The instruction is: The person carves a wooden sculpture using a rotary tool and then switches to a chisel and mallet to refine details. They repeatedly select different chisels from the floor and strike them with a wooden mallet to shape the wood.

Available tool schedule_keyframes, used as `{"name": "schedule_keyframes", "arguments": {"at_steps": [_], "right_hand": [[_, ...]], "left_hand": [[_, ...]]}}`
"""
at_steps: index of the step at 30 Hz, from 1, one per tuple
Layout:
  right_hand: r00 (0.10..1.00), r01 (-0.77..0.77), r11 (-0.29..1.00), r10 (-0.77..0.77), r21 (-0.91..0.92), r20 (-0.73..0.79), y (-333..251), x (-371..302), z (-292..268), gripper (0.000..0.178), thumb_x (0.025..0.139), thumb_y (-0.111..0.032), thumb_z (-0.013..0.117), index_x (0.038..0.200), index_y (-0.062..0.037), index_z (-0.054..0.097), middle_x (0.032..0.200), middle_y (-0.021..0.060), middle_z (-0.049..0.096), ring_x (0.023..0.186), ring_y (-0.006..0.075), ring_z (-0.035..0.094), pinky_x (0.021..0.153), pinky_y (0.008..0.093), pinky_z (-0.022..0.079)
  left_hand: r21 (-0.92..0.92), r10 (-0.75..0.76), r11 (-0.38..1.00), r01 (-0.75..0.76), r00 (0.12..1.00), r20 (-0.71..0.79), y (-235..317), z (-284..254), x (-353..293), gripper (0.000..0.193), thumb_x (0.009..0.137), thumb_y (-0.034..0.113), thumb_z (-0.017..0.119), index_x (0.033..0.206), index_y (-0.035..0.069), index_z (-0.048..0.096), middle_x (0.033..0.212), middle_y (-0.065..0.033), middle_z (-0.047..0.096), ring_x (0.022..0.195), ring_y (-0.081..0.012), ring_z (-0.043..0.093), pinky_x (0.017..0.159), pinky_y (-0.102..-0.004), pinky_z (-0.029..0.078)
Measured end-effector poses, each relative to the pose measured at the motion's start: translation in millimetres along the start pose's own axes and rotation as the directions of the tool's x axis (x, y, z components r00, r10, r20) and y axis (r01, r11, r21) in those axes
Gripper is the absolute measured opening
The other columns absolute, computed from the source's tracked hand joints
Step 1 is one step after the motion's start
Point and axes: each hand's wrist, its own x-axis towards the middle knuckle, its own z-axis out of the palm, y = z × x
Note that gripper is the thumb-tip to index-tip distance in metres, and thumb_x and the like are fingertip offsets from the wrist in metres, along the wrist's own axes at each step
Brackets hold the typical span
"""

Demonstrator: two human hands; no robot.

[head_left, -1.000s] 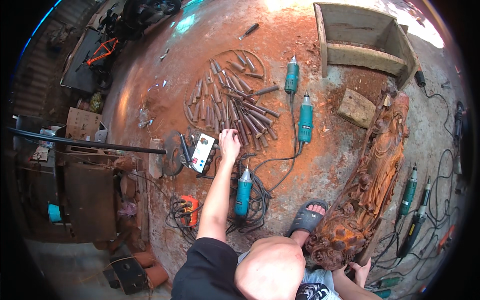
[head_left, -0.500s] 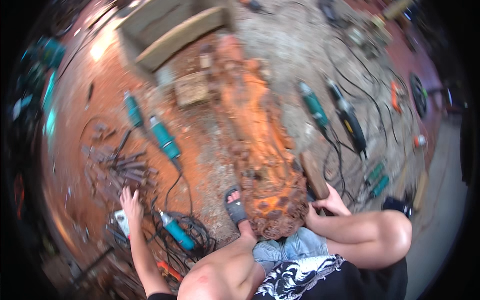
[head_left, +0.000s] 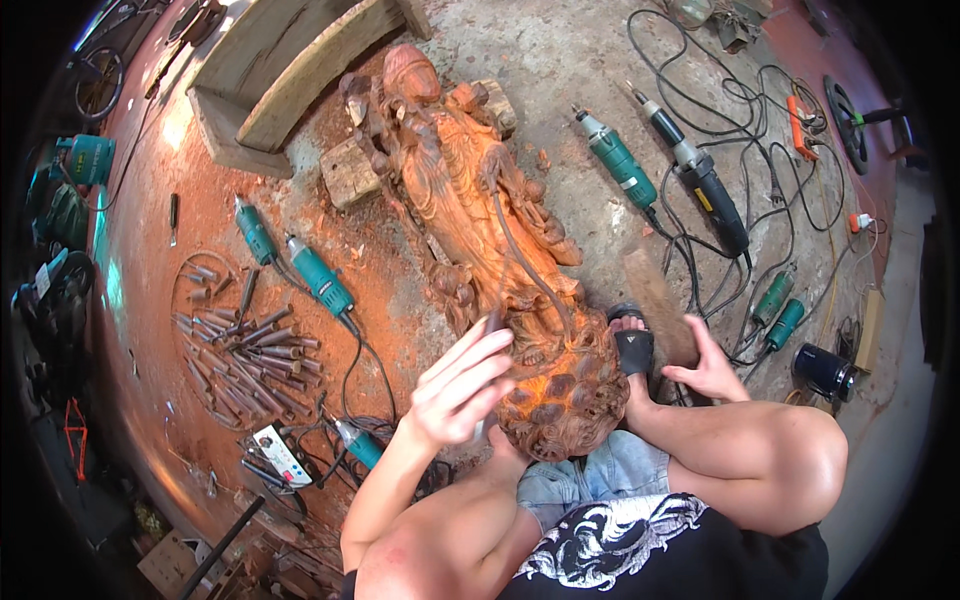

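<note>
A carved reddish-brown wooden statue (head_left: pixel 440 185) lies between my legs, its ornate rounded base (head_left: pixel 560 410) nearest me. Over the left side of that base, my left hand (head_left: pixel 460 390) grips a slim chisel (head_left: pixel 494 320). The chisel's dark end sticks up past the fingers, while most of it is hidden by the hand. At the statue's right, my right hand (head_left: pixel 712 368) is closed round a wooden mallet (head_left: pixel 660 300), which is blurred. Left of me, a heap of carving chisels (head_left: pixel 255 360) is spread on the dusty floor.
Green die grinders (head_left: pixel 320 275) lie left of the statue. Another green grinder (head_left: pixel 615 160) and a black-and-grey one (head_left: pixel 705 185) rest at the right among tangled cables (head_left: pixel 790 190). Wooden blocks (head_left: pixel 350 175) prop the statue's far end, beside a wooden frame (head_left: pixel 320 65). A white control box (head_left: pixel 282 455) stands lower left.
My left hand has come from the chisel heap over to the statue's base, now with a chisel in it. The mallet has shifted slightly right with my right hand.
</note>
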Motion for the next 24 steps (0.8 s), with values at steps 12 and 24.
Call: {"name": "schedule_keyframes", "arguments": {"at_steps": [12, 24], "right_hand": [[0.873, 0.393, 0.448, -0.456, -0.803, 0.173, -194.4, -25.7, -108.5, 0.08, 0.054, -0.003, 0.083, 0.131, -0.0067, 0.064, 0.103, 0.0116, 0.068, 0.09, 0.0331, 0.067, 0.075, 0.0421, 0.052], [0.77, 0.519, 0.133, -0.503, -0.844, 0.394, -264.8, -34.5, -43.3, 0.053, 0.069, -0.01, 0.078, 0.121, -0.0159, 0.074, 0.094, 0.002, 0.061, 0.072, 0.0186, 0.066, 0.065, 0.0349, 0.055]], "left_hand": [[0.083, 0.12, 0.989, -0.121, 0.993, 0.014, -30.1, 38.2, 17.0, 0.024, 0.08, -0.011, 0.07, 0.08, 0.005, 0.051, 0.103, -0.0147, 0.07, 0.114, -0.0377, 0.071, 0.105, -0.0581, 0.057], [0.137, -0.048, 0.989, 0.051, 0.999, -0.025, -30.3, 36.7, 22.9, 0.026, 0.078, 0.012, 0.089, 0.092, 0.002, 0.069, 0.105, -0.015, 0.066, 0.118, -0.0405, 0.07, 0.102, -0.0515, 0.06]]}}
